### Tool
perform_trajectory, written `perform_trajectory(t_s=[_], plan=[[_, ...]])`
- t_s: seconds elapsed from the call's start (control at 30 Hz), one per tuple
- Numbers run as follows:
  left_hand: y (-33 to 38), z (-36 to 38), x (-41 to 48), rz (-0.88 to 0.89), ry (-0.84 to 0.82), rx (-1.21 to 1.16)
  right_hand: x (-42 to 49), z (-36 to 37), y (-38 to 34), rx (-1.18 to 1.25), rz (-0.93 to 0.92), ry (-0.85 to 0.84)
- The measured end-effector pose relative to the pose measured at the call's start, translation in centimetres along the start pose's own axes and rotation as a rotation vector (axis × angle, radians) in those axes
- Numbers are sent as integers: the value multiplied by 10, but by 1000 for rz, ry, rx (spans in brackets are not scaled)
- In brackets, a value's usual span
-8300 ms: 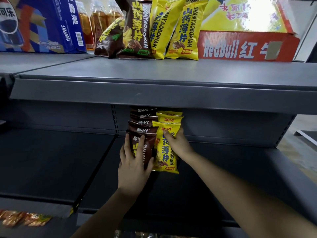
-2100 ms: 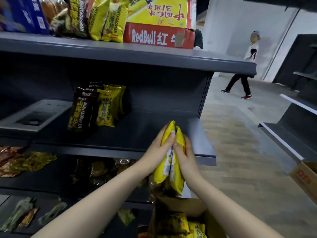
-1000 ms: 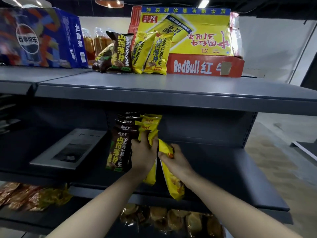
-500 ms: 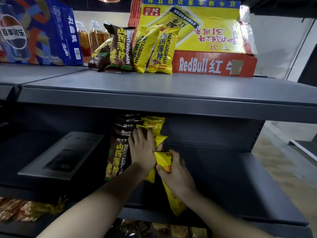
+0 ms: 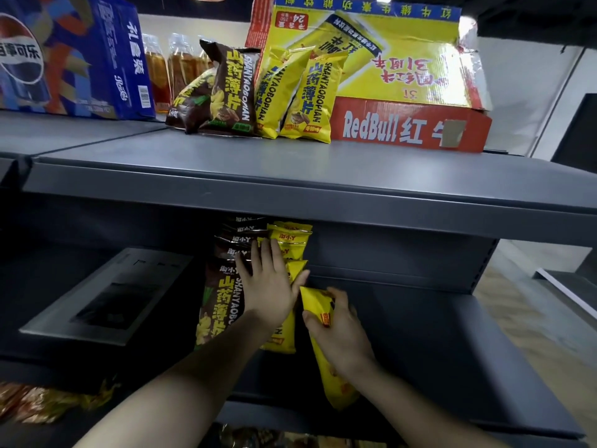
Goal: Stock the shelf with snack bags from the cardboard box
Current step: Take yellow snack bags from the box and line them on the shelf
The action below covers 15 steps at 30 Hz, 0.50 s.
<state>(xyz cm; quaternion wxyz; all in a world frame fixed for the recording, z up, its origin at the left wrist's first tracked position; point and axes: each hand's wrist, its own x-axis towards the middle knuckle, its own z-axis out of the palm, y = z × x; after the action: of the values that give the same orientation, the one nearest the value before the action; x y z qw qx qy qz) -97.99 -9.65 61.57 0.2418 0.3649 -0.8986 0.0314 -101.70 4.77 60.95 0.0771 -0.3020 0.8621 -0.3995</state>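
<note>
Head view: the step in hand is placing one bag into the row on the middle shelf (image 5: 452, 357). The left hand (image 5: 268, 286) lies flat with straight fingers against the standing bags, pressing across the seam between the dark brown snack bags (image 5: 221, 305) and the row of yellow snack bags (image 5: 292, 236) just beside them, apparently steadying both rows upright. The right hand (image 5: 342, 334) has its fingers and thumb curled round the upper part of another yellow snack bag (image 5: 337, 388), which hangs tilted just right of the yellow row, its top corner near the left thumb and its lower end out over the shelf's front. The cardboard box named in the task is not in view. On the upper shelf (image 5: 290, 169) more of the same brown and yellow bags lean against a RedBull carton (image 5: 403, 124), with a blue Pepsi carton (image 5: 80, 59) and some drink bottles (image 5: 174, 63) to the left; a grey tray (image 5: 106, 295) lies on the middle shelf well left of the bags. The next move, as I judge it, calls for standing the held bag upright at the front of the yellow row or beside it, while the left hand yields without letting the rows topple, before going back for more stock.
</note>
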Motion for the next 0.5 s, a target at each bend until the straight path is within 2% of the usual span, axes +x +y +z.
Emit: perform_trajectory(t_s=[0.13,0.23,0.37,0.5], plan=[[-21,0,-11,131,104,17,-2,-4,-1,140,-29,112],[-46,2,-27,169,160,32,-1,-6,-11,296,-37,123],[-82,6,-49,173,87,81,-1,5,-33,262,-96,142],[-109,8,-58,92,-46,81,-3,34,-55,128,-127,177]])
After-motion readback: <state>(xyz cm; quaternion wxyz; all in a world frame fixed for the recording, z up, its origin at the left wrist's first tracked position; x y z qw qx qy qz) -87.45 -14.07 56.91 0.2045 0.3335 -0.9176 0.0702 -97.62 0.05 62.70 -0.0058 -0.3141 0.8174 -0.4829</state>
